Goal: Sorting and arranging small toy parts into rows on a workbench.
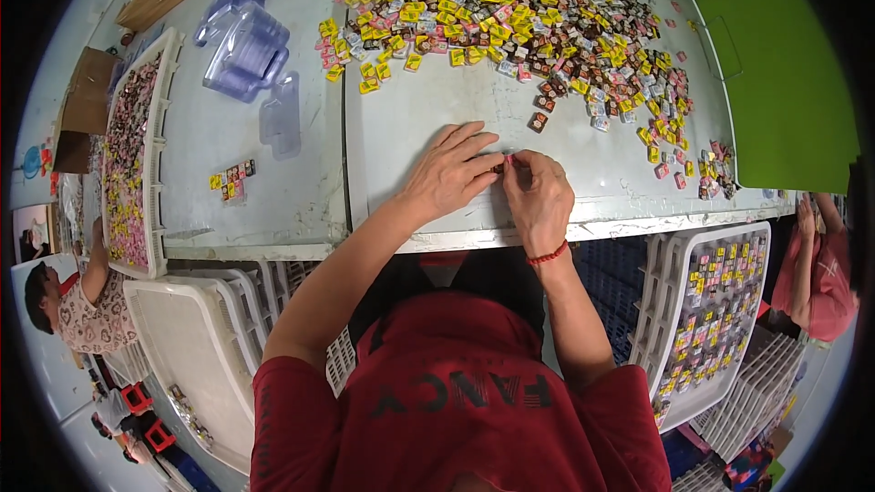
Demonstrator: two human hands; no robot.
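Observation:
Over the table's near edge, my left hand [453, 169] rests palm down. Two of its fingers stretch out, while its thumb and another fingertip close about a tiny dark brown box [499, 168]. Facing it, my right hand [540, 189], with a red bead bracelet at the wrist, pinches a tiny pink piece [509, 158] against that box. My fingers cover most of both pieces. Beyond my hands spreads a large pile of tiny boxes [474, 23] in yellow, pink, brown and pale blue. A small joined-looking cluster of boxes [235, 179] lies to the left.
Clear plastic trays [246, 53] lie at the back left. A filled white crate [159, 128] stands at the table's left end. Stacked white crates [658, 292] stand below on both sides. A green panel [775, 64] borders the right. Co-workers [87, 310] sit at either side.

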